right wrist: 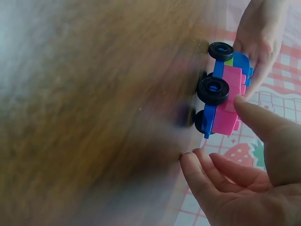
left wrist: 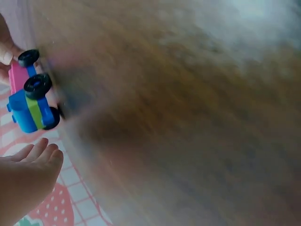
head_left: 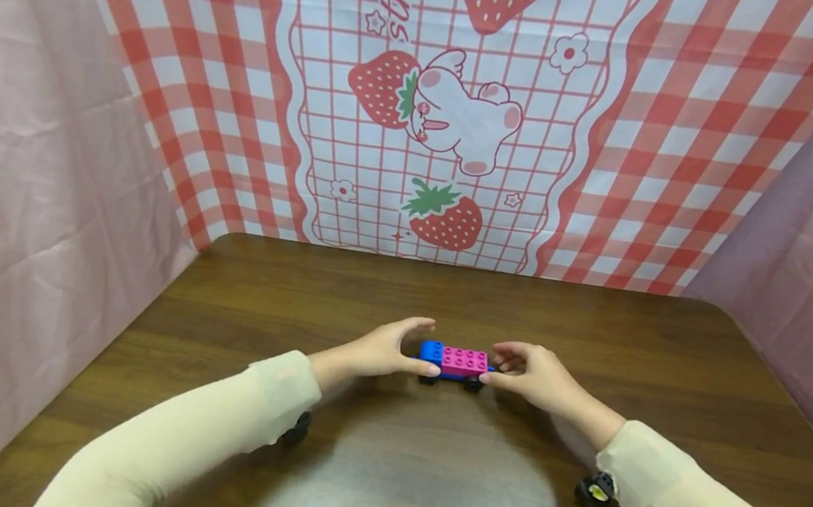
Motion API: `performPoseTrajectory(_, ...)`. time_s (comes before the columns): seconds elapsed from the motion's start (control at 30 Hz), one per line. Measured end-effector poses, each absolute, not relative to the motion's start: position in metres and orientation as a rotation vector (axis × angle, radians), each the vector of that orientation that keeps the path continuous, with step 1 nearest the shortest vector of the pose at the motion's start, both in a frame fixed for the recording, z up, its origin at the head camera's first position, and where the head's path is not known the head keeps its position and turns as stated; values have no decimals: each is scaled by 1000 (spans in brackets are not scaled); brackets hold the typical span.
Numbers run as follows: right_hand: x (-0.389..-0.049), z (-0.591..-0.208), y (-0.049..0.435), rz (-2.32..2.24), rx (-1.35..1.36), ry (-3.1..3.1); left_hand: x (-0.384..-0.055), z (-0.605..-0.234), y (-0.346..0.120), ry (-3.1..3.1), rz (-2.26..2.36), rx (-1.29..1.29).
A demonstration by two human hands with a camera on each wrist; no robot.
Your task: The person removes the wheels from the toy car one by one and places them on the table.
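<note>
A toy car [head_left: 464,361] built of toy bricks stands on its black wheels near the middle of the wooden table. Its front is blue, with pink studded blocks behind on a blue base; a lime-green piece shows in the left wrist view. At the blue end is my left hand [head_left: 383,349], its thumb overlapping the car's side and its fingers apart from it. My right hand [head_left: 538,376] is by the pink end, thumb tip right at the pink block [right wrist: 225,110]. Its other fingers are loosely bent, spread away from the thumb around nothing.
The brown wooden table [head_left: 284,282] reaches back to a red-checked cloth [head_left: 223,85] printed with strawberries. A pale pink curtain [head_left: 41,124] hangs at the left and a mauve one [head_left: 809,246] at the right. Small black devices [head_left: 595,495] sit at both sleeve cuffs.
</note>
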State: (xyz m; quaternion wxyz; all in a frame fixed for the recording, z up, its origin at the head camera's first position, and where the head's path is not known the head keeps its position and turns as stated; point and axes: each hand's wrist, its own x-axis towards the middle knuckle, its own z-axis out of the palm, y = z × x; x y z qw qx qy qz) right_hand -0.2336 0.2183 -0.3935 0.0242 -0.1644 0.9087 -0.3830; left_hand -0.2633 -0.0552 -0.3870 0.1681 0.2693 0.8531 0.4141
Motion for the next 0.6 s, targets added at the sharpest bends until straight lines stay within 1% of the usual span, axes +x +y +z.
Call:
performPoseTrajectory(0.33, -235, -392, 214, -1155, -476, 2831, -267, -392, -36, 2389, 1233, 692)
performPoseTrajectory(0.6, -236, -395, 210, -1153, -483, 2823, -273, -391, -30, 2456, 1096, 717)
